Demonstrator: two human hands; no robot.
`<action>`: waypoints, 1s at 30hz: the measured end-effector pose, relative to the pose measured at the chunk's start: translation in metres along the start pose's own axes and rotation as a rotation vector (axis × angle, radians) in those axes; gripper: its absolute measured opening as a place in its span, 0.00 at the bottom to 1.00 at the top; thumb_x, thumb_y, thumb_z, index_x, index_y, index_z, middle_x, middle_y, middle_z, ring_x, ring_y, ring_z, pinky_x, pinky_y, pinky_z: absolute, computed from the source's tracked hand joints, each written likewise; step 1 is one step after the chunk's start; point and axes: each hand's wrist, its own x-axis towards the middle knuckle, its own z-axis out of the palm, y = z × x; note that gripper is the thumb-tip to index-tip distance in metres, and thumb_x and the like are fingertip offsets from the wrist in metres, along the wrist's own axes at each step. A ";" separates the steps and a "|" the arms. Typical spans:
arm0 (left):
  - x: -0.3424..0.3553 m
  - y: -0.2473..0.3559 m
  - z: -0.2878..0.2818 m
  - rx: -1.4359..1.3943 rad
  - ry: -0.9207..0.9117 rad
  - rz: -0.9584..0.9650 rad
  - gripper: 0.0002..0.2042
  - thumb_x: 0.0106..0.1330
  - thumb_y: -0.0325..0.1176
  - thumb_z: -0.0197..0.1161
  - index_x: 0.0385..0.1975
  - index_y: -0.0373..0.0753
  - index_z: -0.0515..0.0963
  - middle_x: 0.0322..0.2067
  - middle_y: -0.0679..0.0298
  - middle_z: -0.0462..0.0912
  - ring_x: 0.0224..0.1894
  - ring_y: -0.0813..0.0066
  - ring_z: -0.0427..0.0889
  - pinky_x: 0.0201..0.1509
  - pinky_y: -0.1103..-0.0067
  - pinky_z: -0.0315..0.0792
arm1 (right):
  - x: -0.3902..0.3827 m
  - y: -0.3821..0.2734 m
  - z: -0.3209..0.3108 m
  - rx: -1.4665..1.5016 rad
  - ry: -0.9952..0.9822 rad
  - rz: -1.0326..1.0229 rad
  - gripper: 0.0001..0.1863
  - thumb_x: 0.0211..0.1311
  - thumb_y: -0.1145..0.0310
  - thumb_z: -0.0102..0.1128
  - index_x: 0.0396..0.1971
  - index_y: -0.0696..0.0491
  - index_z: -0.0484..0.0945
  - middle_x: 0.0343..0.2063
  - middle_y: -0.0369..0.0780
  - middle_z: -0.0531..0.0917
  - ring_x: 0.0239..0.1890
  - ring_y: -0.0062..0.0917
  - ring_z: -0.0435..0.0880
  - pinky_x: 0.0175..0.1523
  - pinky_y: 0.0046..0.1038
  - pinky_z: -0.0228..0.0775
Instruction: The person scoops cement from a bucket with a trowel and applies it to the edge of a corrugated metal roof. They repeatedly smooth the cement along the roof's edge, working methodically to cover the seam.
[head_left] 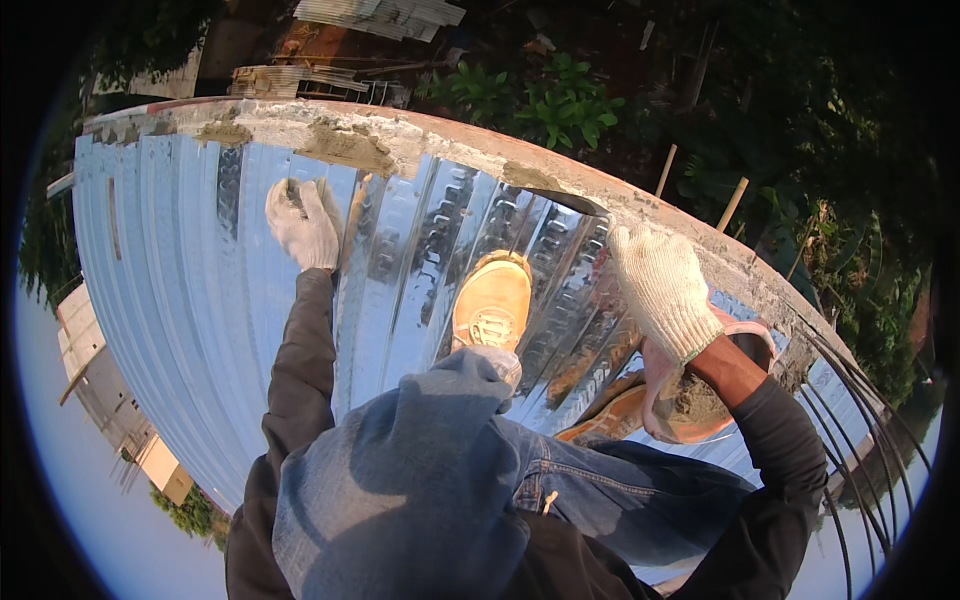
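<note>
My left hand (pixel 304 222), in a pale knit glove, is curled over the ribbed metal sheet (pixel 170 300) beside a narrow wooden strip (pixel 354 215); whatever is between its dirty fingers is unclear. My right hand (pixel 660 290), also gloved, has bent fingers at the sheet's upper edge by a cement-smeared concrete edge (pixel 450 145); what they grip is hidden. Just below it a pink bucket (pixel 660 390) holds grey mortar (pixel 705 400). My tan shoe (pixel 490 300) rests on the sheet between my hands, with another shoe partly visible beside the bucket.
Beyond the concrete edge are plants (pixel 560 105), wooden posts (pixel 730 205) and stacked sheets (pixel 370 20) lower down. Several dark rods (pixel 865 420) jut out at the right. An unfinished building (pixel 100 360) stands far off at the left.
</note>
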 end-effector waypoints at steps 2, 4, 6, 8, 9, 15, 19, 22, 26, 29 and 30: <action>0.000 -0.002 -0.001 -0.005 0.006 -0.007 0.27 0.83 0.48 0.67 0.68 0.30 0.79 0.72 0.44 0.78 0.76 0.44 0.73 0.83 0.54 0.66 | -0.006 0.011 0.003 0.037 0.068 -0.025 0.26 0.67 0.69 0.71 0.64 0.59 0.84 0.44 0.50 0.91 0.48 0.48 0.94 0.52 0.48 0.85; 0.000 -0.002 0.003 -0.023 0.021 -0.007 0.28 0.83 0.48 0.67 0.69 0.29 0.79 0.72 0.44 0.78 0.76 0.44 0.73 0.83 0.54 0.66 | -0.020 0.021 0.005 0.027 0.131 -0.038 0.28 0.66 0.68 0.72 0.66 0.56 0.83 0.47 0.50 0.91 0.50 0.49 0.94 0.54 0.48 0.86; 0.000 -0.006 -0.002 0.004 0.030 0.015 0.27 0.84 0.47 0.67 0.68 0.29 0.79 0.70 0.44 0.79 0.75 0.46 0.75 0.82 0.56 0.67 | -0.041 0.039 0.020 0.057 0.294 -0.107 0.29 0.67 0.67 0.72 0.68 0.53 0.83 0.47 0.48 0.91 0.50 0.49 0.93 0.54 0.50 0.85; 0.000 -0.006 0.000 0.014 0.034 0.038 0.27 0.84 0.47 0.67 0.68 0.28 0.80 0.69 0.45 0.80 0.74 0.46 0.75 0.82 0.57 0.67 | -0.067 0.057 0.022 0.033 0.407 -0.129 0.25 0.67 0.68 0.73 0.63 0.52 0.84 0.47 0.47 0.90 0.48 0.49 0.92 0.53 0.48 0.85; 0.000 -0.007 0.000 0.022 0.034 0.053 0.27 0.84 0.48 0.67 0.68 0.28 0.80 0.69 0.45 0.80 0.74 0.46 0.75 0.82 0.57 0.67 | -0.076 0.062 0.013 0.055 0.396 -0.106 0.22 0.67 0.69 0.73 0.61 0.53 0.85 0.46 0.47 0.90 0.46 0.49 0.92 0.51 0.48 0.84; 0.006 -0.011 0.003 0.025 -0.009 0.032 0.30 0.83 0.50 0.66 0.69 0.28 0.79 0.71 0.42 0.78 0.76 0.44 0.74 0.82 0.56 0.67 | -0.142 0.066 -0.084 0.116 0.242 0.287 0.15 0.67 0.67 0.76 0.50 0.52 0.87 0.40 0.44 0.90 0.41 0.45 0.92 0.48 0.45 0.84; 0.008 -0.030 -0.002 -0.068 0.018 -0.002 0.30 0.84 0.49 0.66 0.68 0.25 0.78 0.71 0.44 0.76 0.75 0.47 0.75 0.81 0.57 0.70 | -0.209 0.073 -0.099 0.160 0.193 0.499 0.16 0.73 0.57 0.79 0.47 0.53 0.86 0.34 0.44 0.88 0.37 0.45 0.91 0.45 0.43 0.83; 0.003 -0.018 0.007 -0.103 0.094 0.019 0.30 0.84 0.49 0.67 0.70 0.25 0.77 0.72 0.44 0.74 0.74 0.49 0.77 0.79 0.58 0.74 | -0.267 0.065 -0.114 0.141 0.088 0.680 0.17 0.71 0.56 0.80 0.44 0.53 0.85 0.32 0.44 0.87 0.35 0.44 0.89 0.44 0.43 0.82; -0.023 0.038 0.011 -0.014 0.081 0.225 0.26 0.84 0.41 0.69 0.72 0.27 0.77 0.70 0.47 0.78 0.67 0.60 0.84 0.74 0.65 0.79 | -0.332 0.048 -0.111 -0.047 0.019 0.781 0.17 0.66 0.59 0.82 0.42 0.53 0.85 0.33 0.42 0.84 0.37 0.42 0.88 0.45 0.43 0.80; -0.063 0.141 0.022 -0.576 -0.167 0.184 0.25 0.84 0.40 0.70 0.71 0.28 0.79 0.66 0.48 0.84 0.66 0.61 0.85 0.73 0.65 0.78 | -0.344 0.048 -0.090 -0.180 0.054 0.719 0.14 0.67 0.60 0.81 0.43 0.51 0.87 0.33 0.41 0.84 0.38 0.40 0.89 0.45 0.42 0.80; -0.073 0.178 0.021 -0.764 -0.247 0.169 0.25 0.84 0.40 0.70 0.70 0.28 0.79 0.65 0.48 0.86 0.66 0.61 0.85 0.73 0.66 0.78 | -0.342 0.052 -0.082 -0.222 0.097 0.686 0.14 0.67 0.60 0.81 0.44 0.51 0.88 0.33 0.41 0.85 0.38 0.40 0.89 0.45 0.42 0.80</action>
